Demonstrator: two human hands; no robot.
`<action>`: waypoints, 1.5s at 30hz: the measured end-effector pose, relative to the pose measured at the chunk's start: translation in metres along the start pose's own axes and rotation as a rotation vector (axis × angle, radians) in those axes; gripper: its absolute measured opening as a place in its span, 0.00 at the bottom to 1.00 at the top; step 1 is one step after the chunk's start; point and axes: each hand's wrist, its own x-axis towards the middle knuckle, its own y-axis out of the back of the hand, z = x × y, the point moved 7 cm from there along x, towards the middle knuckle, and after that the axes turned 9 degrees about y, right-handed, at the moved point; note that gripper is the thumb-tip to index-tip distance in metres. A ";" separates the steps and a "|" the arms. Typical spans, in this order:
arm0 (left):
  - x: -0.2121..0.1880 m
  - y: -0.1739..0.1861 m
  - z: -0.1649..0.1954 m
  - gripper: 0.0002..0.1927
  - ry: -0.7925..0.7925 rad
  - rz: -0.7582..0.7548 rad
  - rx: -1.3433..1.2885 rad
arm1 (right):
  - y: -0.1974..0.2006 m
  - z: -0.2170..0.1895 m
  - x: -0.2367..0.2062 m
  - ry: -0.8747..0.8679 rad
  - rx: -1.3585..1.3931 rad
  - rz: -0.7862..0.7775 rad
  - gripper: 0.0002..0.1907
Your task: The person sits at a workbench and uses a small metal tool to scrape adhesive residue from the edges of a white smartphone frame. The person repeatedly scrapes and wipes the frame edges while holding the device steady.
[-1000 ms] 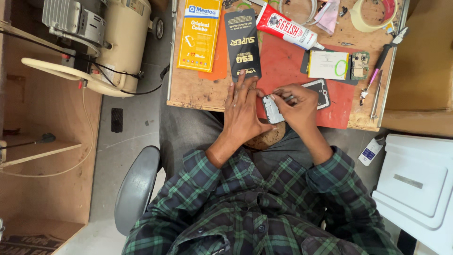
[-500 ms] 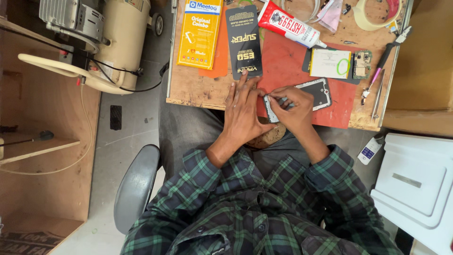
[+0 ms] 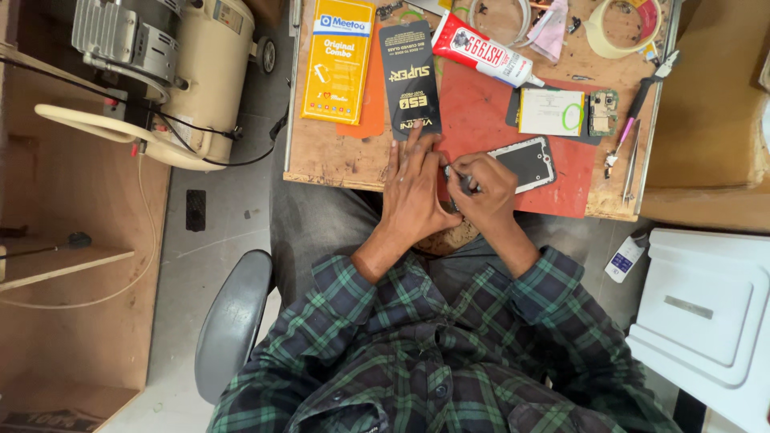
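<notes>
Resting flat, palm down, the left hand (image 3: 417, 192) lies on the near edge of the wooden workbench (image 3: 329, 156), fingers extended toward a black flat package (image 3: 410, 80); it grips nothing visible. The right hand (image 3: 485, 188) sits just beside it, touching it, fingers curled and pinched around a small pale object at the thumb tip; the object is too small to identify. A phone (image 3: 525, 163) with a dark screen lies face up on the red work mat (image 3: 489, 112), its near end under the right fingers. Behind it lie a white-labelled battery (image 3: 550, 111) and a small circuit board (image 3: 603, 112). A red-and-white glue tube (image 3: 481, 50) lies diagonally on the mat's far edge. A yellow package (image 3: 337, 60) lies to the left.
</notes>
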 end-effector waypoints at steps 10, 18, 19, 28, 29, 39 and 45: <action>0.001 -0.002 0.000 0.41 -0.013 -0.002 -0.012 | -0.003 0.007 -0.009 -0.094 0.001 0.094 0.07; 0.001 0.000 0.002 0.37 -0.033 0.053 0.005 | -0.003 0.027 -0.008 -0.181 0.246 0.009 0.05; 0.001 0.000 0.002 0.39 -0.028 0.049 0.000 | 0.000 0.031 -0.009 -0.218 0.285 0.043 0.05; 0.001 -0.001 0.000 0.41 0.018 0.021 -0.017 | 0.006 0.025 -0.003 -0.170 0.113 -0.011 0.05; 0.001 -0.002 0.000 0.41 0.021 0.018 -0.016 | 0.005 0.025 -0.003 -0.174 0.109 -0.012 0.06; 0.001 -0.002 -0.001 0.39 -0.002 0.024 -0.017 | 0.001 0.012 -0.002 -0.056 0.098 -0.049 0.05; 0.001 -0.003 -0.002 0.39 -0.002 0.007 -0.006 | 0.001 0.003 -0.006 -0.013 0.010 0.039 0.06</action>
